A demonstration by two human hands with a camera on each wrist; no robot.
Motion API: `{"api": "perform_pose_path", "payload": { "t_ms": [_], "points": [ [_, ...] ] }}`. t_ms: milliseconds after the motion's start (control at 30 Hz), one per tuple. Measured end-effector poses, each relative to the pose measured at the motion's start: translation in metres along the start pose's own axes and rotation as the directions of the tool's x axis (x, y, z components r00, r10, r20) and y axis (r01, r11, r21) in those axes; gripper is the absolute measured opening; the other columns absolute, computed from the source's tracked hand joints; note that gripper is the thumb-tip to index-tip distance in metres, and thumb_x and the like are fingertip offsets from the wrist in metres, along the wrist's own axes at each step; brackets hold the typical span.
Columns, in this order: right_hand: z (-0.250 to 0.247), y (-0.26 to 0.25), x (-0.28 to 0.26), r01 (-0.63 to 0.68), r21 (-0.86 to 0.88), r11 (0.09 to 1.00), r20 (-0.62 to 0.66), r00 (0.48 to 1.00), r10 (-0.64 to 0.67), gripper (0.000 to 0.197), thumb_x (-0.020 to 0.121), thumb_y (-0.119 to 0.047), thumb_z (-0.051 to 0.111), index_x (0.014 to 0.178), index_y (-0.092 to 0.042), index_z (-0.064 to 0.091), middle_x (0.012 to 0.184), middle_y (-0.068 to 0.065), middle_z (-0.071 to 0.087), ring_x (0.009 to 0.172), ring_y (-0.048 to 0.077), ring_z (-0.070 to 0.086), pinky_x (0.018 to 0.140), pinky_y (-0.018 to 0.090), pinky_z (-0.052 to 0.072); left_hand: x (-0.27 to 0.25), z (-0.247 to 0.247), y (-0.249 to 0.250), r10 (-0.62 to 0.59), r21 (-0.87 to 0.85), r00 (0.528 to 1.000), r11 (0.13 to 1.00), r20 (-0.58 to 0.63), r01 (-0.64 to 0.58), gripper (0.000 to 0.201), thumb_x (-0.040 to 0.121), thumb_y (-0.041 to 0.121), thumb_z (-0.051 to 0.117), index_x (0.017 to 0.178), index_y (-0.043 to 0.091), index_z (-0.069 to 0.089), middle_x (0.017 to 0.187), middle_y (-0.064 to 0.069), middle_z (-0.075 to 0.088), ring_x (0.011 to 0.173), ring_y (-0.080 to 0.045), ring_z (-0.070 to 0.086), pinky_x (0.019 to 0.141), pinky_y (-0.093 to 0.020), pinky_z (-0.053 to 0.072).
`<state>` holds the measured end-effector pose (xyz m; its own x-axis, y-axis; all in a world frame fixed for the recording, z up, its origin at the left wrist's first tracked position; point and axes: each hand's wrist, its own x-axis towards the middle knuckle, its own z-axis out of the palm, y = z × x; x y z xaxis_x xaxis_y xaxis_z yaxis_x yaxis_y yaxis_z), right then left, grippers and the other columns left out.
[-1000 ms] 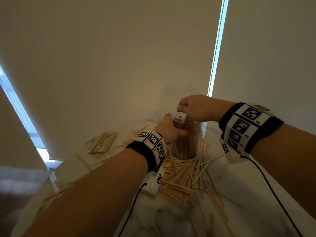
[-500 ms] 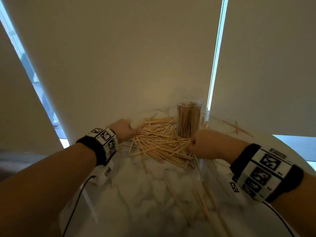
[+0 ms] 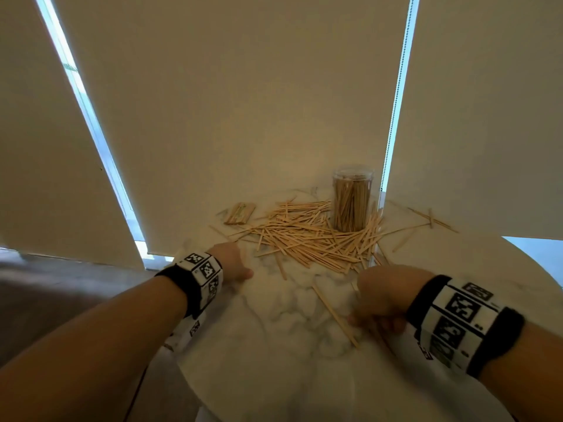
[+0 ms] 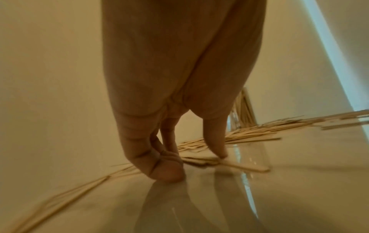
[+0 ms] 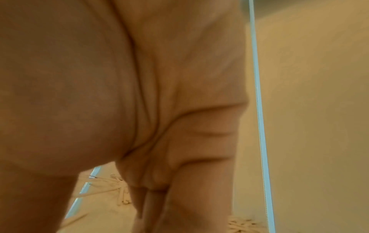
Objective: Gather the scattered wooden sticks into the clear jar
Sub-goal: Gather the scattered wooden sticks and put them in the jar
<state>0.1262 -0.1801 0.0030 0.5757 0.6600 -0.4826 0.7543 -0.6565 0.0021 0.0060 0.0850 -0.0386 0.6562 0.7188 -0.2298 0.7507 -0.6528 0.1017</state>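
one clear jar (image 3: 352,205), one stick pile (image 3: 310,239), one bundle (image 3: 239,213)

readable text: none | left wristband (image 3: 203,271), right wristband (image 3: 457,318): black-and-white square code markers only (small print beside them too blurred to read)

The left hand (image 4: 179,82) hung over the glossy desk (image 4: 299,197), curled fingertips (image 4: 167,173) touching it, thumb tip pressing a flat wooden stick (image 4: 249,167). Behind lay a heap of sticks (image 4: 259,134) and the clear jar (image 4: 242,108).
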Motion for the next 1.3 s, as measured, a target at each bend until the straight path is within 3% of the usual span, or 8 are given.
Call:
{"api": "perform_pose_path", "payload": {
  "t_ms": [133, 333, 500, 567, 733, 933, 1033, 1300],
  "points": [
    [0.0, -0.001, 0.005, -0.016, 0.008, 1.0, 0.021, 1.0, 0.016, 0.025, 0.089, -0.028, 0.065, 0.075, -0.01, 0.074, 0.071, -0.001, 0.075, 0.049, 0.009, 0.063, 0.076, 0.027, 0.059, -0.011, 0.004, 0.022, 0.061, -0.042, 0.998, 0.997, -0.011, -0.061, 0.015, 0.091, 0.022, 0.07, 0.089, 0.007, 0.071, 0.092, -0.011, 0.072, 0.083, -0.025, 0.066, 0.074, -0.032, 0.051],
    [-0.006, -0.005, 0.0, -0.027, -0.127, 0.991, -0.013, 1.0, 0.026, 0.024, 0.087, -0.019, 0.065, 0.064, -0.013, 0.061, 0.058, -0.004, 0.061, 0.045, 0.006, 0.054, 0.049, 0.019, 0.045, -0.028, 0.012, 0.041, 0.093, -0.075, 0.996, 0.993, 0.016, -0.091, 0.019, 0.087, 0.022, 0.072, 0.078, 0.006, 0.07, 0.078, -0.005, 0.071, 0.076, -0.021, 0.065, 0.067, -0.033, 0.052],
    [-0.001, -0.014, 0.0, 0.02, -0.292, 0.956, -0.025, 0.999, -0.029, 0.013, 0.094, -0.02, 0.056, 0.09, -0.009, 0.062, 0.084, 0.003, 0.05, 0.071, 0.018, 0.05, 0.063, 0.025, 0.043, -0.042, 0.007, 0.058, 0.115, 0.098, 0.993, 0.988, 0.019, -0.117, 0.029, 0.095, 0.031, 0.068, 0.11, 0.006, 0.066, 0.094, -0.005, 0.059, 0.085, -0.021, 0.055, 0.07, -0.028, 0.044],
    [0.001, -0.012, 0.0, 0.02, -0.312, 0.95, -0.011, 1.0, -0.025, 0.02, 0.095, -0.019, 0.054, 0.107, -0.009, 0.066, 0.084, 0.004, 0.05, 0.079, 0.019, 0.049, 0.069, 0.027, 0.041, -0.042, 0.004, 0.057, 0.116, 0.095, 0.993, 0.988, 0.034, -0.119, 0.025, 0.095, 0.031, 0.068, 0.104, 0.008, 0.065, 0.087, -0.004, 0.059, 0.085, -0.021, 0.056, 0.069, -0.028, 0.044],
    [-0.006, 0.008, 0.005, -0.026, -0.154, 0.988, -0.079, 0.997, 0.014, 0.031, 0.095, -0.015, 0.054, 0.064, -0.011, 0.049, 0.068, 0.002, 0.053, 0.055, 0.015, 0.052, 0.056, 0.02, 0.047, -0.04, 0.003, 0.056, 0.118, 0.083, 0.992, 0.989, 0.036, -0.121, 0.023, 0.094, 0.031, 0.069, 0.099, 0.009, 0.067, 0.084, -0.005, 0.064, 0.088, -0.024, 0.062, 0.071, -0.029, 0.047],
    [-0.012, 0.022, 0.023, -0.032, -0.058, 0.998, -0.101, 0.995, 0.026, 0.031, 0.087, -0.015, 0.06, 0.056, -0.012, 0.057, 0.046, -0.005, 0.057, 0.046, 0.01, 0.052, 0.052, 0.022, 0.046, -0.037, -0.003, 0.08, 0.167, 0.253, 0.983, 0.95, 0.079, -0.182, 0.017, 0.099, 0.021, 0.063, 0.096, 0.004, 0.066, 0.069, -0.002, 0.044, 0.076, -0.02, 0.052, 0.073, -0.027, 0.044],
    [-0.01, 0.021, 0.024, -0.014, -0.114, 0.993, -0.08, 0.997, 0.005, 0.021, 0.086, -0.016, 0.06, 0.068, -0.009, 0.066, 0.06, -0.002, 0.06, 0.052, 0.011, 0.05, 0.058, 0.023, 0.047, -0.035, -0.001, 0.083, 0.157, 0.28, 0.979, 0.942, 0.127, -0.187, 0.022, 0.1, 0.023, 0.062, 0.112, 0.006, 0.067, 0.071, -0.002, 0.044, 0.079, -0.021, 0.052, 0.074, -0.027, 0.043],
    [0.0, 0.007, 0.018, 0.021, -0.174, 0.985, -0.095, 0.995, -0.038, 0.034, 0.091, -0.014, 0.061, 0.061, -0.013, 0.044, 0.066, 0.001, 0.053, 0.051, 0.01, 0.044, 0.048, 0.019, 0.039, -0.035, -0.002, 0.074, 0.119, 0.172, 0.987, 0.975, 0.11, -0.137, 0.034, 0.103, 0.029, 0.057, 0.122, 0.002, 0.065, 0.097, -0.006, 0.056, 0.091, -0.021, 0.052, 0.078, -0.029, 0.045]
  ]
}}
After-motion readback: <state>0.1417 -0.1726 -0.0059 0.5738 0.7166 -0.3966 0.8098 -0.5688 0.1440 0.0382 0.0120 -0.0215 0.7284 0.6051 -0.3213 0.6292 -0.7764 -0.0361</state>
